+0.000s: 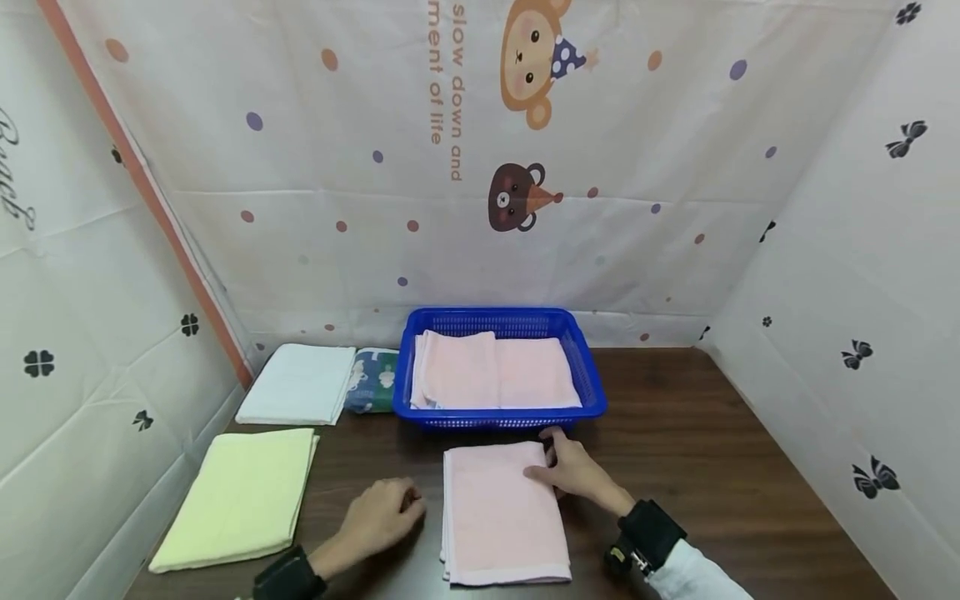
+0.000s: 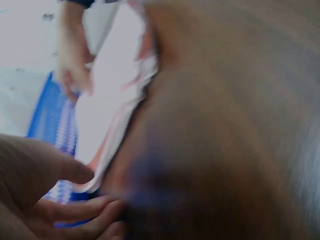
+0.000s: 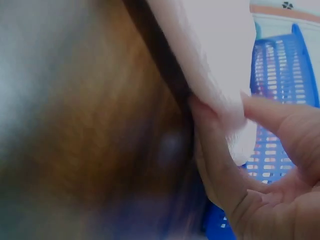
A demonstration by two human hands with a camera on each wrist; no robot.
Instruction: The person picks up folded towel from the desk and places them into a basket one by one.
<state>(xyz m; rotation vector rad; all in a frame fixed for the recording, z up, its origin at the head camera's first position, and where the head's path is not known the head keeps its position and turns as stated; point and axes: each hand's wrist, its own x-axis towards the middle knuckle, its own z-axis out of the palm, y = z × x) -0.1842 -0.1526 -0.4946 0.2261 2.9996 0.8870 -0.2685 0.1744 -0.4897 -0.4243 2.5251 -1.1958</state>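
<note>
A folded pink towel [image 1: 502,512] lies on the table in front of the blue basket. At its far right corner, my right hand [image 1: 573,471] pinches the folded edge between thumb and fingers; the right wrist view shows the pinched layers [image 3: 232,120] up close. My left hand [image 1: 382,512] is just left of the towel, apart from it, with fingers loosely bent and nothing held. In the left wrist view the thumb [image 2: 75,167] and fingers are parted, and the towel shows beyond them. Two more folded pink towels [image 1: 461,371] lie side by side in the basket [image 1: 498,419].
Left of the basket lie a folded white towel [image 1: 300,383] and a blue-green patterned folded cloth [image 1: 372,379]. A folded yellow towel [image 1: 236,496] is at the table's left side. Printed white sheets [image 1: 375,192] hang behind and on both sides of the brown table [image 1: 697,467].
</note>
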